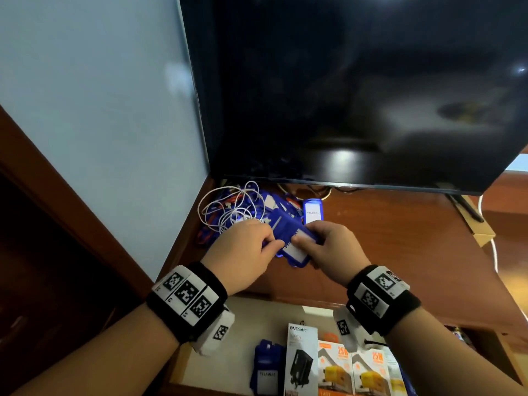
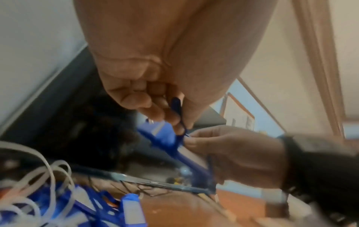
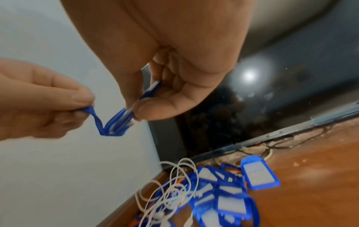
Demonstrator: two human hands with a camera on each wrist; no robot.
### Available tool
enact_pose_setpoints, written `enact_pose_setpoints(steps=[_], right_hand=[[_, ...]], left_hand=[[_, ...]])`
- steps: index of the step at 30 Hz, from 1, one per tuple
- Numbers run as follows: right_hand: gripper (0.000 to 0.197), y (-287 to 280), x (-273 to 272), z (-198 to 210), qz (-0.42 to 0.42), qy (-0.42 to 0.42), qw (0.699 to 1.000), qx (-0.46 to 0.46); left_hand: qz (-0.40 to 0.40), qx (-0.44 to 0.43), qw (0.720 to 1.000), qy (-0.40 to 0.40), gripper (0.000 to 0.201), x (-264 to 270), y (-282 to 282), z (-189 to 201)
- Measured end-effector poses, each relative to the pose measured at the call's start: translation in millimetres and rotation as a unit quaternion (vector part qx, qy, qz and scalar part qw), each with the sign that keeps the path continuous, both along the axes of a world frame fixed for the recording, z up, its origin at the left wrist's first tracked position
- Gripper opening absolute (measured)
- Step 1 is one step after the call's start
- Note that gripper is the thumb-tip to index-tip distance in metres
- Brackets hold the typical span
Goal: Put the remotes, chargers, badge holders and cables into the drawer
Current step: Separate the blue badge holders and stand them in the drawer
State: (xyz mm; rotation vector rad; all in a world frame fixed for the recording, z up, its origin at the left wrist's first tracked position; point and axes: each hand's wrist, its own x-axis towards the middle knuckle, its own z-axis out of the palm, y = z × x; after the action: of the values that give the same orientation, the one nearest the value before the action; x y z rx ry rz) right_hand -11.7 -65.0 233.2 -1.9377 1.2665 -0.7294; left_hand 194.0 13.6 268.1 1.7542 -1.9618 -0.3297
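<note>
Blue plastic fills the middle of the head view: a small stack of flat rectangular blue badge holders with white card inserts (image 1: 291, 241) is held above the reddish-brown wooden cabinet top (image 1: 385, 238), pinched at its left end by the left hand (image 1: 245, 250) and at its right end by the right hand (image 1: 333, 247). The stack's long axis runs roughly from one hand to the other, tilted a little. Directly below the wrists lies the open pale-lined drawer (image 1: 257, 315), already holding boxed chargers (image 1: 337, 367) and another blue holder (image 1: 264, 367). So the drawer is toward the person and downward from both hands, equally near to each. Behind the hands, a heap of more blue holders tangled with a thin white cable (image 1: 228, 210) sits by the dark television screen (image 1: 357, 90).

In the left wrist view, blurred, the left hand's fingers (image 2: 155, 110) are curled, pinching a blue strap (image 2: 176, 106); the right hand (image 2: 223, 150) grips the stack just beside it.

In the right wrist view, thumb and fingers of the right hand (image 3: 174, 86) clamp the stack edge-on (image 3: 124, 119), while the left hand (image 3: 38, 99) nips a twisted blue strap loop (image 3: 95, 116) leading from it. The heap and cable (image 3: 174, 184) lie below on the wood, well apart from both hands.
</note>
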Motion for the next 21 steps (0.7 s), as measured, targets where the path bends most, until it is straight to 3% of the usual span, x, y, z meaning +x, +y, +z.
enact_pose_setpoints(steps=[2, 5, 8, 11, 13, 15, 18, 21], right_hand=[[0.013, 11.3, 6.4, -7.9, 0.028, 0.011, 0.999, 0.032], [0.010, 29.6, 13.4, -20.2, 0.065, -0.030, 0.990, 0.118], [0.010, 45.2, 18.1, -38.5, 0.060, -0.069, 0.976, 0.200], [0.017, 60.7, 21.9, -59.3, 0.042, -0.108, 0.947, 0.298], [0.024, 70.6, 23.9, -72.4, 0.032, -0.139, 0.922, 0.359], [0.022, 76.2, 22.8, -85.4, 0.042, -0.092, 0.929, 0.356], [0.026, 78.7, 14.9, -104.4, 0.107, 0.048, 0.946, 0.301], [0.033, 77.4, 7.5, -124.9, 0.132, 0.213, 0.943, 0.217]], left_hand=[[-0.007, -0.026, 0.997, -0.078, 0.029, 11.5, -1.3, -9.6], [0.004, 0.013, 0.998, -0.066, 0.030, 23.4, -0.2, -32.1], [0.017, 0.112, 0.991, 0.069, 0.027, 29.3, 6.3, -61.8], [0.082, 0.174, 0.958, 0.214, 0.039, 29.6, 16.4, -89.4], [0.114, 0.181, 0.941, 0.261, 0.041, 26.2, 23.3, -105.6], [0.132, 0.191, 0.927, 0.294, 0.045, 24.0, 28.3, -121.7], [0.125, 0.235, 0.905, 0.330, 0.054, 25.3, 34.0, -145.8], [0.073, 0.285, 0.925, 0.240, 0.037, 29.6, 38.9, -175.4]])
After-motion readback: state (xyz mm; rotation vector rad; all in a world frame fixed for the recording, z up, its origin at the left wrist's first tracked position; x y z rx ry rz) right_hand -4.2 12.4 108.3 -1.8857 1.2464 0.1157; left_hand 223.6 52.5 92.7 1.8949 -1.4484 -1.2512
